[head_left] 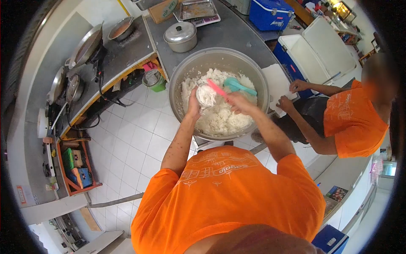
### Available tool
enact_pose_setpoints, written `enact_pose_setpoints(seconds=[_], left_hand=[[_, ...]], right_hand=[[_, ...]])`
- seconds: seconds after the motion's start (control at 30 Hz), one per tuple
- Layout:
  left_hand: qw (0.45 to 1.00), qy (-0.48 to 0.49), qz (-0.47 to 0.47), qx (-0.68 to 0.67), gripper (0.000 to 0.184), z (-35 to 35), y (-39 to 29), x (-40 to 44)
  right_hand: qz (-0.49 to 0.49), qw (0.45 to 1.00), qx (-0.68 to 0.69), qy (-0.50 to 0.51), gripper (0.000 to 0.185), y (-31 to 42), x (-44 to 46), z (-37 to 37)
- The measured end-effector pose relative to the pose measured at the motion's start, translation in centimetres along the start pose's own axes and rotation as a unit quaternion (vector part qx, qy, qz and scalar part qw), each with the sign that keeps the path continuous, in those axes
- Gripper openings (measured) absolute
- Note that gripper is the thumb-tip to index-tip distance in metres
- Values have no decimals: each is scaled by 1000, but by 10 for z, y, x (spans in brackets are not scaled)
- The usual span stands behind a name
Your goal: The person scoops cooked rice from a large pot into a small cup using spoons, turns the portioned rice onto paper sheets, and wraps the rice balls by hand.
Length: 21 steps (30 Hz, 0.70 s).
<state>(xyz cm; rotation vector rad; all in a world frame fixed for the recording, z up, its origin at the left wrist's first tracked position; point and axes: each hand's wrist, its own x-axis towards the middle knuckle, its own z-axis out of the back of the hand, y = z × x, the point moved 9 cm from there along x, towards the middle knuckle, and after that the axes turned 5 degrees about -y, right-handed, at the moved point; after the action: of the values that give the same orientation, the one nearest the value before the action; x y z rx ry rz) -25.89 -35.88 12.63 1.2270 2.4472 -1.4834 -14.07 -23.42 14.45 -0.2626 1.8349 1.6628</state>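
A wide metal pot point(181, 120) full of cooked white rice point(224, 120) stands in front of me. My left hand point(193, 106) grips a small round bowl point(198, 100) filled with rice, holding it over the pot's left side. In my right hand point(240, 104) is a pink rice paddle point(215, 89), its blade reaching across to the bowl's rim. Whether the blade touches the rice there, I cannot tell. A teal scoop point(237, 86) lies on the rice at the far right of the pot, beyond my right hand.
A lidded aluminium pot point(180, 39) stands behind the big pot on the dark counter point(220, 27). At right, a co-worker in an orange shirt point(351, 114) has both hands by a white sheet point(277, 84). An open cooler point(302, 55) is behind. Pans point(86, 44) sit at left.
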Motion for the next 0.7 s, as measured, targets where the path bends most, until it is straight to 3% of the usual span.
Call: enact_pose_setpoints(seconds=[0.1,0.13,0.17,0.2,0.27,0.3,0.33,0.4,0.43,0.47,0.53,0.57,0.63,0.67,0.7], left_hand=[[999,-47,-2,12,52,8,8,4],[999,-51,3,12,52,4,4,-6],[998,-60,21,15,51,0,1,-13],[997,-69,40,18,51,0,2,-16],[998,-63,29,-7,49,8,7,-13],[998,-51,8,-31,47,8,1,-11],[999,-46,4,-28,47,6,-3,-7],[965,-105,-180,161,46,8,-33,-13],[966,-106,-172,161,46,12,-26,-17],[976,-106,-147,118,46,17,-23,-14],[983,-99,-135,76,46,17,-31,1],[988,-106,-111,28,46,26,-24,1],[990,-110,-91,-20,45,29,-25,3],[989,-106,-103,-16,45,22,-33,1],[989,-103,-110,-10,45,16,-36,-6]], right_hand=[[-12,1000,-10,-11,25,-18,6,-28],[160,976,-132,-64,27,-20,27,-28],[329,904,-249,-115,29,-8,29,-33],[329,904,-249,-112,29,13,16,-28],[56,980,-189,5,39,27,-15,-22],[6,981,-187,54,47,26,-5,-15],[12,981,-186,51,47,25,-1,-21],[91,956,-277,-19,49,51,-30,-45],[344,843,-404,-85,48,33,6,-58],[342,844,-403,-85,48,34,0,-54],[214,917,-336,-14,51,45,-3,-42],[212,919,-333,-13,51,55,-19,-47],[14,989,-136,-63,56,44,-41,-40],[15,988,-137,-65,56,36,-35,-47],[147,958,-223,-101,52,37,-25,-58]])
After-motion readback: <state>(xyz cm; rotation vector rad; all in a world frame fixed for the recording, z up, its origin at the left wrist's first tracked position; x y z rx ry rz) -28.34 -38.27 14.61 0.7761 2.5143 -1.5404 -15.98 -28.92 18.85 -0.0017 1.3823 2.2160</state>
